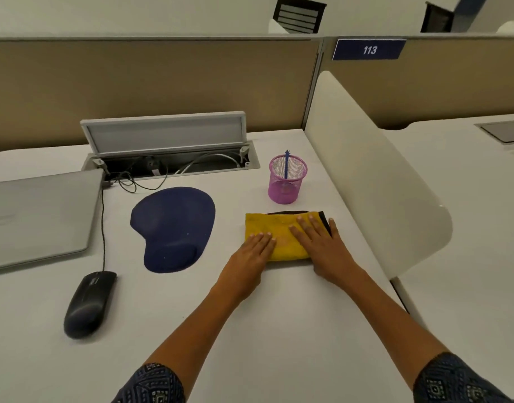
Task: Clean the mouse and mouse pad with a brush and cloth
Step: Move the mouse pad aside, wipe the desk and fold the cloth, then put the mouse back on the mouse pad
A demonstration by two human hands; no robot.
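Yellow cloth [282,232], folded into a rectangle with a dark edge along its far and right sides, lies on a white desk [250,330] under both of a person's hands. The left hand [250,257] rests flat on the cloth's near-left corner, fingers straight and close together, holding nothing. The right hand [319,242] presses flat on the cloth's right half, fingers straight and slightly spread, the little finger reaching past the dark edge; it grips nothing either. Both forearms stretch up from the bottom of the picture, with patterned dark sleeves [153,382] at the elbows.

Left of the cloth and apart from it sits a dark blue mouse pad [174,225] with a raised wrist rest at its near end. The black mouse [88,303] lies off the pad, near-left of it, its cable [103,228] running away toward an open cable hatch [168,146] in the desk, whose grey lid stands up. A closed silver laptop [37,216] lies at the left edge.

Just beyond the cloth stands a pink mesh cup [286,178] with a thin blue brush [287,164] upright inside it, its top clearing the rim. A white divider [366,175] borders the desk on the right, and a blue sign [369,49] reading 113 hangs on the tan partition [133,88] behind.
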